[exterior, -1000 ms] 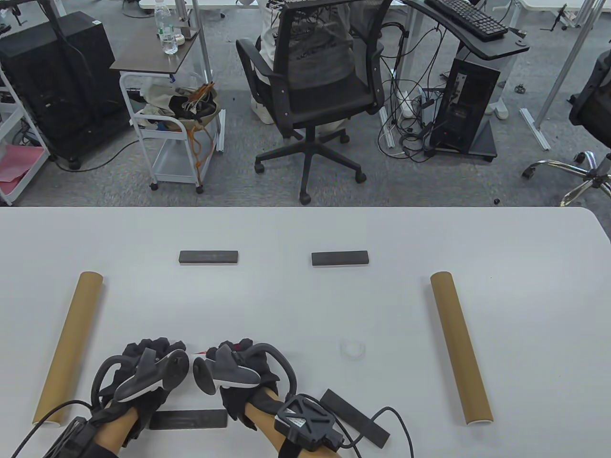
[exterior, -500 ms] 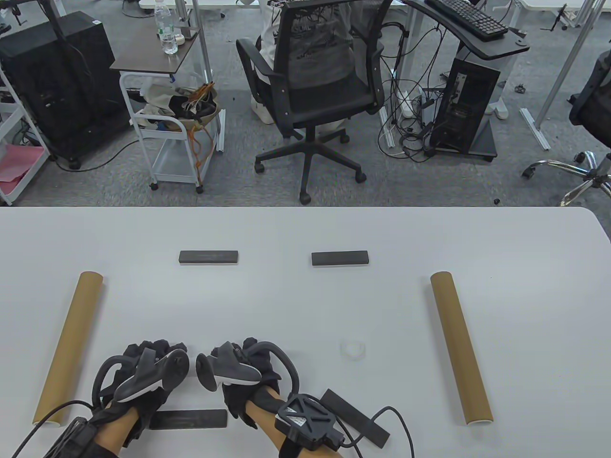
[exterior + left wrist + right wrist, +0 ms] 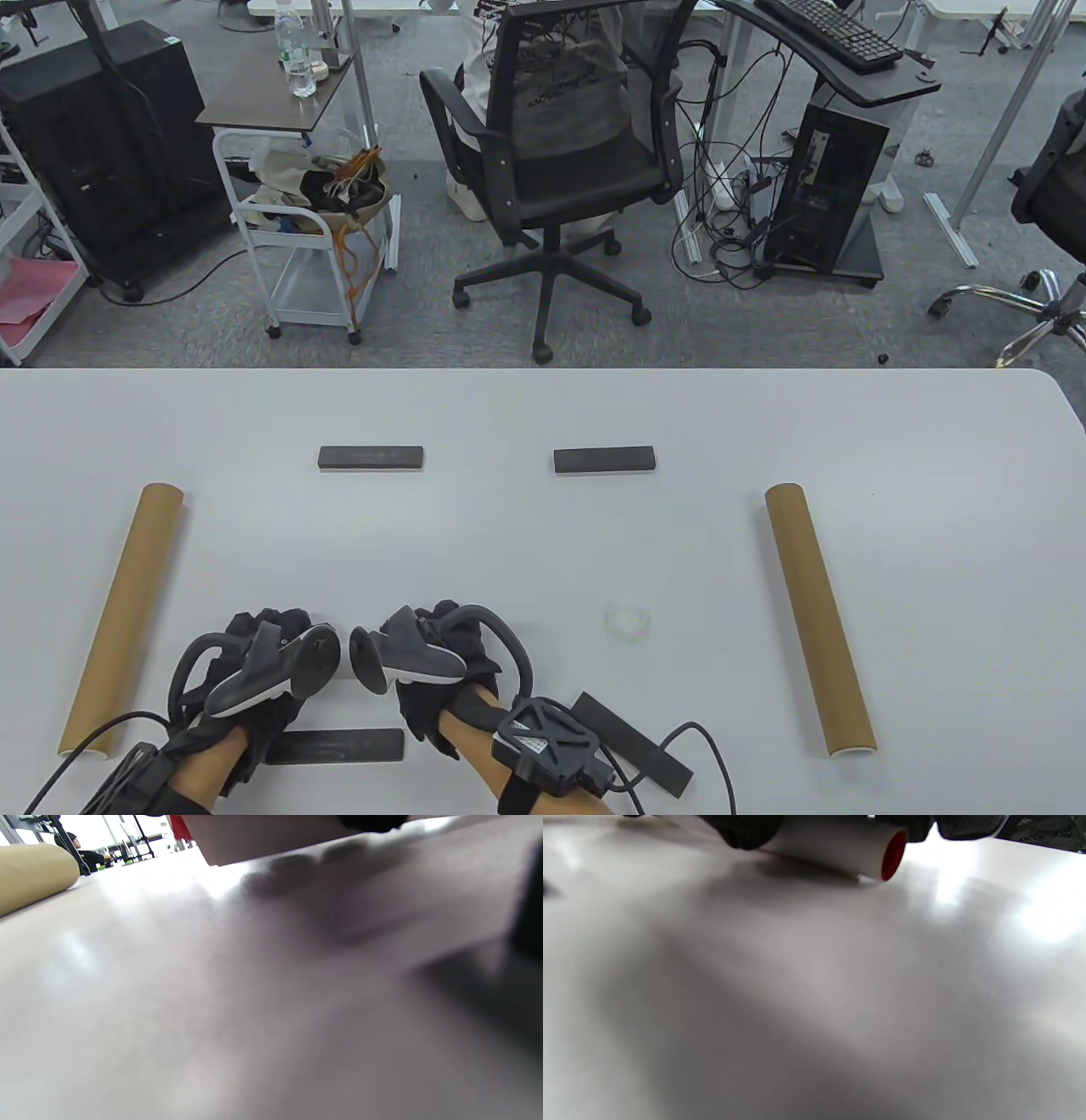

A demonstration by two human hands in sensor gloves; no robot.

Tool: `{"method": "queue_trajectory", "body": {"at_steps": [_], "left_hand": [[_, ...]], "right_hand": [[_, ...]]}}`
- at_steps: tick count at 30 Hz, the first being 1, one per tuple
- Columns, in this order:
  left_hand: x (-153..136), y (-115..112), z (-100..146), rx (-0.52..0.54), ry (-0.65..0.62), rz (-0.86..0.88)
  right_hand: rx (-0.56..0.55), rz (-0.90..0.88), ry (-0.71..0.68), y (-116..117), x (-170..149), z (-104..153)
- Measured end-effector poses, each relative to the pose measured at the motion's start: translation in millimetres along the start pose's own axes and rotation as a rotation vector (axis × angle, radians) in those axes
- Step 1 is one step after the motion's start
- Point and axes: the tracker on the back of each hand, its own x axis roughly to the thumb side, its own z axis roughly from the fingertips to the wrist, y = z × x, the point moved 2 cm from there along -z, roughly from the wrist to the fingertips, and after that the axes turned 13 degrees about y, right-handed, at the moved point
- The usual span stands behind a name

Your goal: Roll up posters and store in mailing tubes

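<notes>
A rolled poster, white outside and red inside, lies on the table under both hands. It shows in the right wrist view [image 3: 840,853] and the left wrist view [image 3: 271,834]; in the table view the hands hide it. My left hand [image 3: 263,645] and right hand [image 3: 433,645] sit side by side at the near centre, fingers curled over the roll. A brown mailing tube [image 3: 123,620] lies to the left and also shows in the left wrist view [image 3: 29,874]. A second tube [image 3: 819,620] lies to the right.
Two dark bars [image 3: 371,458] [image 3: 604,460] lie at mid table. Two more lie near my wrists [image 3: 335,747] [image 3: 632,743]. A white tube cap [image 3: 628,621] sits right of my right hand. An office chair [image 3: 560,170] stands beyond the far edge.
Both hands have drawn slightly toward the near edge with the roll. The red tip that showed between them a second ago is now covered.
</notes>
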Motion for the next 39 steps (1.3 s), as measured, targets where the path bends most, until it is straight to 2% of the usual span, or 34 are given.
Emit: {"method": "queue_trajectory", "body": {"at_steps": [6,7,9,12,14,16,18,19,21,23,25,29,30,31,33,35,37,39], "left_hand": [[-23.5,14.6,1.4,0.049,0.024,0.265],[-26.2,17.1,2.2,0.053,0.025,0.295],[-32.4,24.3,5.0,0.083,0.014,0.356],[-37.5,31.1,8.4,0.112,-0.011,0.448],[-36.9,34.3,11.1,0.134,-0.03,0.49],[-33.4,35.6,13.6,0.176,-0.024,0.461],[-25.7,39.0,17.7,0.248,-0.002,0.35],[-20.5,43.0,21.7,0.324,0.031,0.253],[-10.0,50.2,27.6,0.426,0.054,0.061],[-3.6,54.1,31.3,0.477,0.063,-0.007],[-4.8,53.7,30.0,0.457,0.064,0.024],[-19.8,46.0,20.0,0.24,0.053,0.284],[-24.5,41.5,16.6,0.131,0.035,0.405],[-27.0,38.6,15.1,0.065,0.02,0.472],[-34.0,31.6,12.5,-0.071,-0.024,0.624],[-39.1,29.7,12.4,-0.111,-0.041,0.678],[-42.2,32.7,14.9,-0.031,-0.035,0.639],[-38.8,38.0,17.5,0.051,-0.025,0.542]], "right_hand": [[-0.163,-0.314,0.017,-29.6,-25.2,5.6],[-0.178,-0.345,0.034,-91.9,-83.6,65.4],[-0.261,-0.48,0.054,-102.9,-98.1,69.1],[-0.317,-0.651,0.074,-108.8,-113.9,69.8],[-0.274,-0.813,0.042,-107.2,-118.9,66.6],[-0.22,-0.941,0.032,-105.1,-117.4,66.5],[-0.169,-1.098,0.068,-102.3,-110.0,69.3],[-0.144,-1.153,0.117,-100.3,-106.6,72.5],[-0.093,-1.224,0.23,-96.6,-105.2,75.7],[0.0,-1.276,0.296,-91.7,-106.3,78.2],[0.033,-1.303,0.272,-89.6,-108.4,76.7],[-0.013,-1.312,0.17,-91.8,-112.8,73.5],[-0.074,-1.261,0.119,-96.3,-111.5,73.6],[-0.107,-1.231,0.097,-98.9,-110.5,74.2],[-0.238,-1.053,0.0,-110.2,-106.1,76.8],[-0.314,-0.943,-0.043,-117.4,-104.2,80.3],[-0.407,-0.923,-0.045,-121.0,-105.6,84.3],[-0.388,-0.968,-0.014,-120.4,-106.2,85.0]]}}
